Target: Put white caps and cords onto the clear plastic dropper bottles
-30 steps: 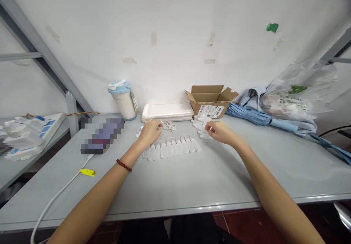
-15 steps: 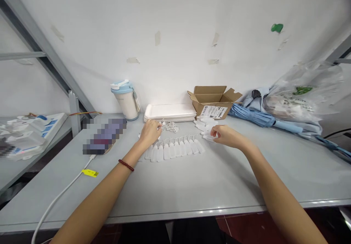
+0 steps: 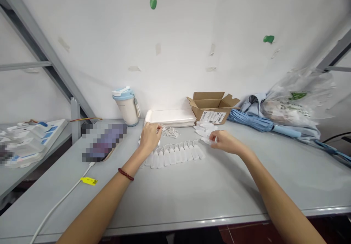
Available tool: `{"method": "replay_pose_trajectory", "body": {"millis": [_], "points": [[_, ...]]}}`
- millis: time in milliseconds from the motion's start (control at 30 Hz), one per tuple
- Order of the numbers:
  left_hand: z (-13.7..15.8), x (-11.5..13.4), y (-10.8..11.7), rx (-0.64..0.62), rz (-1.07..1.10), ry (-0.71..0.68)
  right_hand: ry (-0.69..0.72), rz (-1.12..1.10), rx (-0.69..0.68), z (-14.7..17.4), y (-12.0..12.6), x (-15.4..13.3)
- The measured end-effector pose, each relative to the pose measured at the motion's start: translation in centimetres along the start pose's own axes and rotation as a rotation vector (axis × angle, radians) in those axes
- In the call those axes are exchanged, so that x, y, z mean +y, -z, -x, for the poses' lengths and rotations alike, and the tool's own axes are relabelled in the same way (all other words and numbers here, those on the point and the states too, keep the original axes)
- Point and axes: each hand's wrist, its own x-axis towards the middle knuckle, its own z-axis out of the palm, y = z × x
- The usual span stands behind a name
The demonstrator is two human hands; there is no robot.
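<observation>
Left hand [image 3: 150, 137], fingertips close together, beside strings [image 3: 172, 132]; right hand [image 3: 224, 141] curled at loose tags [image 3: 204, 127]; cannot tell if either grips. Strung tags [image 3: 177, 156] rowed nearer on counter [image 3: 197, 193]. Seemingly picking up; calls for fine pinch.

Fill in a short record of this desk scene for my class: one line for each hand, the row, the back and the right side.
Left hand: beside the tangle of white cords; grip unclear
Right hand: at the loose white pieces; grip unclear
Row: corded white pieces, side by side
Back, left to right: lidded cup, white stack, open cardboard box
Right side: blue umbrella, plastic bag
</observation>
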Motion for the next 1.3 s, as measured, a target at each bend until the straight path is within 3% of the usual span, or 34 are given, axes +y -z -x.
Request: {"method": "replay_pose_trajectory", "body": {"millis": [167, 367, 500, 700, 1000, 1167, 1300], "points": [[0.7, 1.3, 0.6, 0.111, 0.063, -0.015, 0.048, -0.288, 0.213, 0.0, -0.9, -2.4], [2.6, 4.0, 0.9, 0.169, 0.187, -0.2, 0.168, -0.625, 0.084, 1.1, -3.2, -7.2], [3.4, 4.8, 0.7, 0.211, 0.315, -0.343, 0.215, -0.762, -0.012, 1.6, -3.6, -7.9], [3.8, 5.0, 0.5, 0.277, 0.397, -0.404, 0.238, -0.756, -0.061, 1.6, -3.7, -7.4], [4.7, 6.0, 0.7, 0.227, 0.456, -0.492, 0.224, -0.783, 0.001, 1.6, -3.3, -7.2], [4.6, 6.2, 0.9, 0.207, 0.535, -0.419, 0.24, -0.801, 0.026, 1.8, -3.1, -7.4], [4.6, 6.1, 1.0, 0.115, 0.64, -0.317, 0.258, -0.784, 0.073, 1.9, -3.4, -7.5]]}}
